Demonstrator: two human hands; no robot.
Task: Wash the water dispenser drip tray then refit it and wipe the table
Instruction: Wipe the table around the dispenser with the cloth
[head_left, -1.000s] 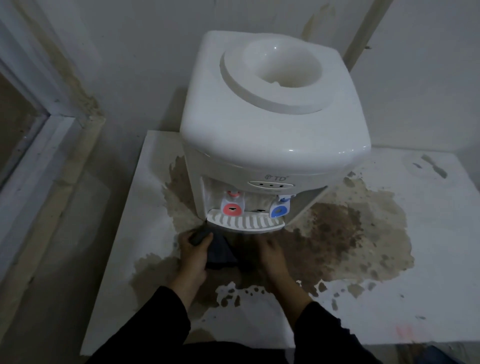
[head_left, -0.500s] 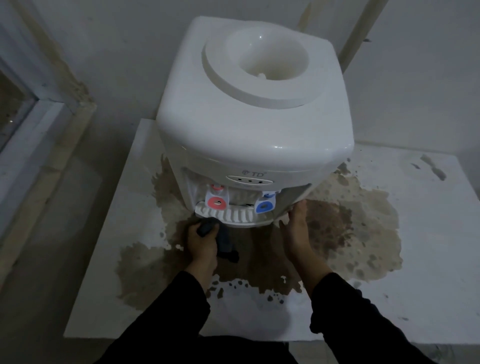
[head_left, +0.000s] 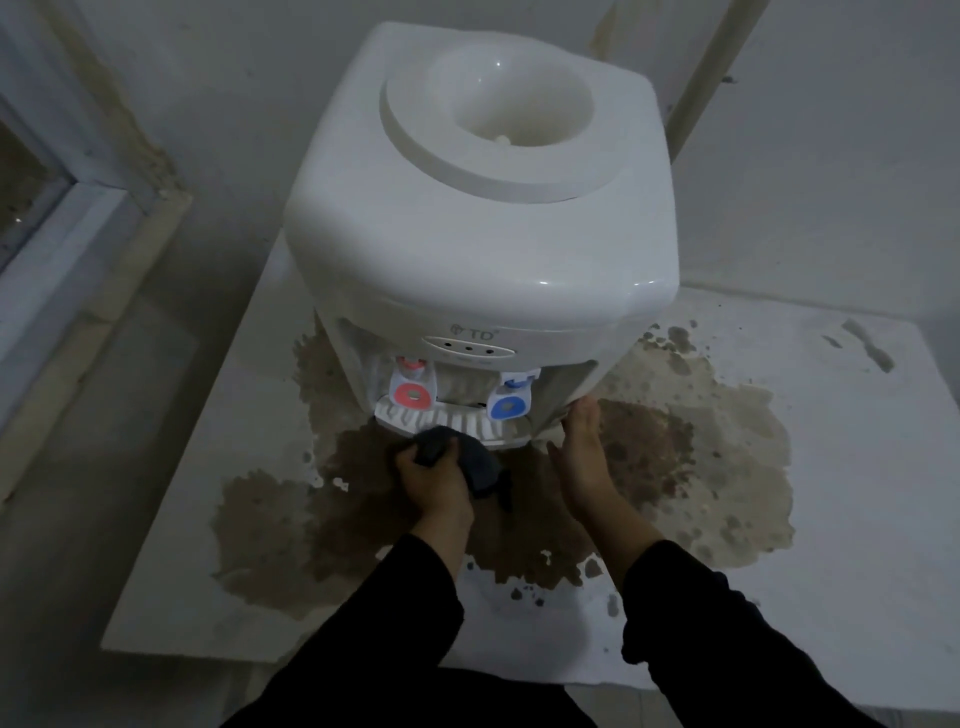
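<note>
A white water dispenser stands on a white table. Its slotted white drip tray sits fitted at the base, under a red tap and a blue tap. My left hand is closed around a dark cloth right in front of the tray, and the cloth touches the tray's front edge. My right hand lies flat, fingers together, against the dispenser's lower right corner. A big brown stain spreads over the table around the dispenser's base.
Grey walls close in behind the table. A white window frame runs along the left. The table's left edge drops off beside the dispenser. The dispenser's top holds an open bottle well.
My right hand moved from the table in front of the tray to the dispenser's lower right corner. The left hand with the cloth shifted toward the tray's front. The view drew closer.
</note>
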